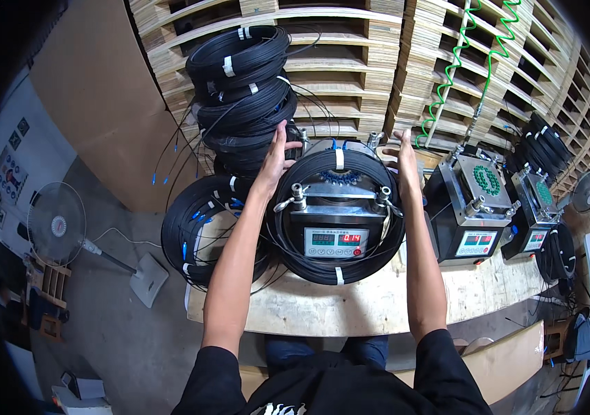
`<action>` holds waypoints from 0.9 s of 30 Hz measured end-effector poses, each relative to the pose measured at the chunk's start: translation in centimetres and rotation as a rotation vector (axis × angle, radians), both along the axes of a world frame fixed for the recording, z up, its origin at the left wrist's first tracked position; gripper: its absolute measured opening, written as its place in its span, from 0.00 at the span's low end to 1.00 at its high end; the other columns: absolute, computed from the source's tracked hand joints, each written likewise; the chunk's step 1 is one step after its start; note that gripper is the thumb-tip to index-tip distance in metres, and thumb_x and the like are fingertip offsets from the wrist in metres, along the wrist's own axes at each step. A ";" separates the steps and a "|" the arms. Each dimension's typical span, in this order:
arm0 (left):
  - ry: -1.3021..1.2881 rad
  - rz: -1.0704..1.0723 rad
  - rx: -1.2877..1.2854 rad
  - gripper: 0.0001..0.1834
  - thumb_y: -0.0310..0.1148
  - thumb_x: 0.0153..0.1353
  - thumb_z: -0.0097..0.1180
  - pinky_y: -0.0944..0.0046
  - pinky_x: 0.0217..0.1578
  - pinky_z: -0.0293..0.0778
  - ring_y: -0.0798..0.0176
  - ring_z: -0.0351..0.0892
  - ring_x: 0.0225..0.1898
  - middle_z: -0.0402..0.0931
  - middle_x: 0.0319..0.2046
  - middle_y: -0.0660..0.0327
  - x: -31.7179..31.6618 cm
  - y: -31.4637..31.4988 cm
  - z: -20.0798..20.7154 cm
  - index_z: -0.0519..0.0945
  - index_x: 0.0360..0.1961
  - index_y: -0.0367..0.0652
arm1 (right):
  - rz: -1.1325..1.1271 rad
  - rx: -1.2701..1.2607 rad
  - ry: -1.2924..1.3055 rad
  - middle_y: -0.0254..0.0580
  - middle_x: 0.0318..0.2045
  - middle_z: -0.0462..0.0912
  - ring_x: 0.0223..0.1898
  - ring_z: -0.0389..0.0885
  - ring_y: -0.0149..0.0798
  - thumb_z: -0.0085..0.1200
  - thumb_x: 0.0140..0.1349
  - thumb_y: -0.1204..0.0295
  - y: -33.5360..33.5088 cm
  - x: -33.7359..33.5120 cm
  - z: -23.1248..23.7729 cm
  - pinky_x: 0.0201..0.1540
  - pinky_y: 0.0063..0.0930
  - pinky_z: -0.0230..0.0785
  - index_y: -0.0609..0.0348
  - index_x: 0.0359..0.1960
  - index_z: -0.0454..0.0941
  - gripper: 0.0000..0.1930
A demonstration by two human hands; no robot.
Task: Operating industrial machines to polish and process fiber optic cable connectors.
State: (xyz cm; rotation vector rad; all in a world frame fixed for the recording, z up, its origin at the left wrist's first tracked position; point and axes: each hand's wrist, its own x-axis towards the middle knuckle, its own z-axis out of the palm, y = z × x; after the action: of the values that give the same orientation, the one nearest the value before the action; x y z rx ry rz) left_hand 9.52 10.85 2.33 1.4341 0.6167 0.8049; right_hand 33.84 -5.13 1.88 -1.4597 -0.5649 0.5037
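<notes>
A large coil of black cable [340,275], bound with white ties, hangs around the front of a metal machine with a digital control panel [336,243]. Blue connectors [340,178] are gathered along the machine's top inside the loop. At the coil's upper left, my left hand [278,160] is open, fingers stretched upward and thumb pointing inward. My right hand [406,164] is held likewise at the upper right, its fingers extended. Both hands are beside the coil's outer edge; whether the palms touch it I cannot tell. Metal clamp knobs [298,196] stick out at the machine's corners.
Stacked black cable coils [240,104] rise at the back left, with another coil [195,228] below. Two similar machines [478,190] stand to the right on the wooden table [295,311]. Wooden pallets [336,62] line the back. Green spiral hoses [457,59] hang there. A fan [60,225] stands left.
</notes>
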 end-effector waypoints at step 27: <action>-0.015 -0.073 -0.025 0.51 0.77 0.62 0.36 0.61 0.43 0.79 0.55 0.81 0.41 0.73 0.47 0.49 0.6 0.5 -0.7 0.54 0.75 0.51 | 0.120 -0.026 -0.320 0.43 0.41 0.77 0.43 0.74 0.38 0.34 0.71 0.35 0.5 1.7 -0.8 0.45 0.34 0.71 0.59 0.66 0.70 0.40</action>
State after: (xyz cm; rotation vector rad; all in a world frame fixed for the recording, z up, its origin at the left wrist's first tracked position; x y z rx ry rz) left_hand 10.16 11.32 1.62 1.4187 0.5582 0.7480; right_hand 35.49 -4.59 1.11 -1.5481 -0.9062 0.3723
